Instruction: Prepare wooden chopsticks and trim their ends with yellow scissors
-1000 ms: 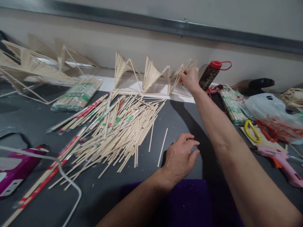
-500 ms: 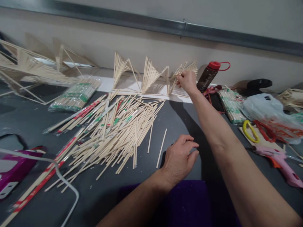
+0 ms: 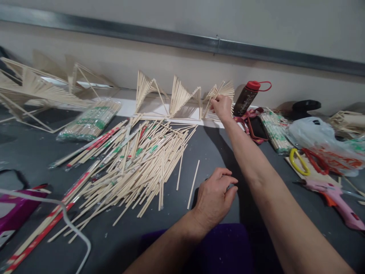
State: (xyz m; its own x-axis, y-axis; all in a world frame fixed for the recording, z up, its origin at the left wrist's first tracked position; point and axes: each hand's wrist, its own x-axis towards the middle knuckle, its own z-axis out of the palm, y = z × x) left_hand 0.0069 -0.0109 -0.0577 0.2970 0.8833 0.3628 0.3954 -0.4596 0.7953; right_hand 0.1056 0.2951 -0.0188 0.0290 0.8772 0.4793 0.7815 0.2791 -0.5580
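Note:
My right hand (image 3: 221, 106) reaches to the far edge of the dark table and pinches a stick of the fan-shaped chopstick structure (image 3: 182, 97) that stands against the wall. My left hand (image 3: 213, 198) rests near the front edge, fingers loosely curled and apart, holding nothing. A single loose chopstick (image 3: 193, 183) lies just left of that hand. A big heap of loose wooden chopsticks (image 3: 134, 160) spreads over the middle of the table.
A dark bottle with a red cap (image 3: 245, 99) stands right of the structure. A pink glue gun (image 3: 336, 198), yellow-handled scissors (image 3: 298, 161) and a plastic bag (image 3: 322, 140) lie at the right. Packed chopsticks (image 3: 89, 120) and another stick model (image 3: 37, 89) sit at the left.
My right hand has slid slightly down and left along the structure's rightmost fan. The view shifted a little. The left hand stayed in place.

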